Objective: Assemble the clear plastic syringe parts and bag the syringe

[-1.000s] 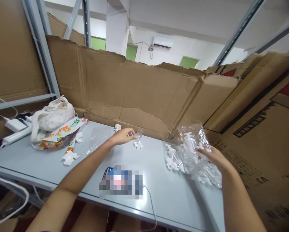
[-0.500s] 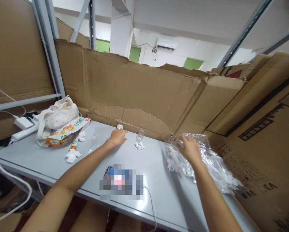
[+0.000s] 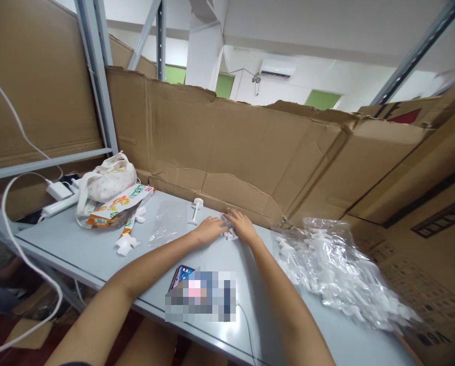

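Note:
My left hand [image 3: 211, 230] lies low over the table with its fingers stretched toward my right hand, close to a small pile of white pieces [image 3: 230, 235]. Curled over the spot just behind that pile, my right hand [image 3: 242, 226] has its fingers around a clear plastic cup [image 3: 225, 222], of which only a sliver shows between the two hands. To the left of both hands is a white plunger-like part [image 3: 197, 205] with a round head and thin stem. A flat clear plastic bag [image 3: 168, 223] lies beside it.
A large clear bag of white plastic parts [image 3: 326, 269] covers the table's right side. A phone [image 3: 184, 274] with a cable lies in front. At the left are a snack box [image 3: 123, 203], a white cloth bag [image 3: 113, 178], crumpled tissue [image 3: 126, 245] and a power strip [image 3: 60, 205]. Cardboard [image 3: 227, 142] walls the back.
My right hand has left the large bag and moved left to the cup. My left hand has let go of the white plunger-like part and moved right. The view has turned slightly left.

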Available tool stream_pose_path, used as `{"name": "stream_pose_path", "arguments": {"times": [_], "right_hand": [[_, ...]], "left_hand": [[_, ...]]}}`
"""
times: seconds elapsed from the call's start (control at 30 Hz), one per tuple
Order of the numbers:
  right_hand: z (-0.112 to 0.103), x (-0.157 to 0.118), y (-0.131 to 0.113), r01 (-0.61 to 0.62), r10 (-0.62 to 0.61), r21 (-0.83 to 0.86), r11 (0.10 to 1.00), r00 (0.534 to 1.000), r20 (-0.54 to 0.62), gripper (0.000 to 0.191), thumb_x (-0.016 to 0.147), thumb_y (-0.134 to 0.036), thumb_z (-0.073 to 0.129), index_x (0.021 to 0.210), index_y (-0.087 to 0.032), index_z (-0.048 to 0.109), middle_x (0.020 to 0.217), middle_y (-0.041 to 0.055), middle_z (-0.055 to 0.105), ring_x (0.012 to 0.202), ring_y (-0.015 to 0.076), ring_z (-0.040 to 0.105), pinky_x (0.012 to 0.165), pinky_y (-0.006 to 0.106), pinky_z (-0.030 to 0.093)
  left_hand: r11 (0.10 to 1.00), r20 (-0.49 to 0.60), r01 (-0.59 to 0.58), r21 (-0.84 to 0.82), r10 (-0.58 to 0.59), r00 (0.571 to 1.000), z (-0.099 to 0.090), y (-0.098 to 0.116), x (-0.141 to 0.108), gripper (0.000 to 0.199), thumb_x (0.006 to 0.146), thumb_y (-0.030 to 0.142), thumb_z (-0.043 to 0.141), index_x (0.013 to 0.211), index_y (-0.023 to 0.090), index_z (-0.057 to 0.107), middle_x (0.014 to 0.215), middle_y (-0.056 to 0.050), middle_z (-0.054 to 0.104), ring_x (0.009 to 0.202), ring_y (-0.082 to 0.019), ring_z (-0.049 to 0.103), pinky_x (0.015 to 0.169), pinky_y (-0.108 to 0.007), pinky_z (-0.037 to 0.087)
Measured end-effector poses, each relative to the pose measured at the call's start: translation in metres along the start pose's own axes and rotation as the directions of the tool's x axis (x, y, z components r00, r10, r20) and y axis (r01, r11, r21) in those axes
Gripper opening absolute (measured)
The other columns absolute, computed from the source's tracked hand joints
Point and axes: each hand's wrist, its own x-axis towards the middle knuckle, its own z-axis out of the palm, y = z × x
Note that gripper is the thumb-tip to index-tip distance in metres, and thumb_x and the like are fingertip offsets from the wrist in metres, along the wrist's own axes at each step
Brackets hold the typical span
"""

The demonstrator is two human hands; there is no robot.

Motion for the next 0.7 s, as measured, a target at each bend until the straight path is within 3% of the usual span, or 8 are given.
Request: {"name": "stream_pose_path", "arguments": {"times": [0.2,0.37,0.5,0.6,0.7], "right_hand": [[0.001,-0.008,0.002,-0.098,0.101,0.031,0.995,0.989,-0.111,0.047,0.08,-0.005,0.049,0.124,-0.021,0.054,0.132,0.0121,0.053,0.119,0.0264,0.047,0.091,0.037,0.042],[-0.02,-0.03,0.002,-0.24,0.255,0.086,0.967,0.912,-0.321,0.042,0.082,-0.017,0.048,0.123,-0.008,0.048,0.133,0.0201,0.047,0.129,0.0312,0.033,0.102,0.043,0.031],[-0.04,-0.052,-0.014,-0.254,0.288,0.138,0.957,0.865,-0.41,0.037,0.079,-0.026,0.054,0.113,-0.012,0.052,0.106,0.0152,0.061,0.107,0.0301,0.05,0.096,0.044,0.035],[-0.049,-0.068,-0.035,-0.15,0.208,0.164,0.975,0.877,-0.433,0.035,0.08,-0.034,0.059,0.11,-0.017,0.056,0.1,0.0104,0.063,0.093,0.0267,0.054,0.088,0.041,0.038],[-0.052,-0.077,-0.053,-0.042,0.13,0.194,0.98,0.874,-0.468,0.037,0.083,-0.037,0.06,0.114,-0.017,0.057,0.099,0.0102,0.063,0.089,0.0248,0.055,0.08,0.037,0.041]], "left_hand": [[0.993,-0.002,-0.022,-0.116,0.022,1.0,0.014,0.001,0.011,0.021,0.083,0.022,0.054,0.102,0.021,0.061,0.09,-0.008,0.065,0.093,-0.024,0.058,0.083,-0.032,0.039],[0.971,-0.041,0.009,-0.238,-0.019,0.999,0.007,-0.006,0.0,0.021,0.084,0.027,0.053,0.104,0.019,0.056,0.091,-0.009,0.066,0.091,-0.025,0.061,0.083,-0.034,0.041],[0.923,-0.082,0.034,-0.383,-0.07,0.994,0.0,0.001,-0.016,0.021,0.095,0.032,0.034,0.106,0.02,0.047,0.089,-0.005,0.066,0.083,-0.018,0.064,0.072,-0.028,0.046],[0.768,-0.156,-0.01,-0.641,-0.118,0.981,-0.001,0.01,-0.027,0.021,0.096,0.037,0.033,0.099,0.02,0.043,0.087,-0.003,0.064,0.076,-0.014,0.065,0.067,-0.024,0.047],[0.479,-0.206,-0.084,-0.874,-0.207,0.956,0.001,0.017,-0.035,0.03,0.088,0.048,0.048,0.087,0.018,0.045,0.081,-0.001,0.059,0.071,-0.013,0.063,0.062,-0.023,0.047]]}}
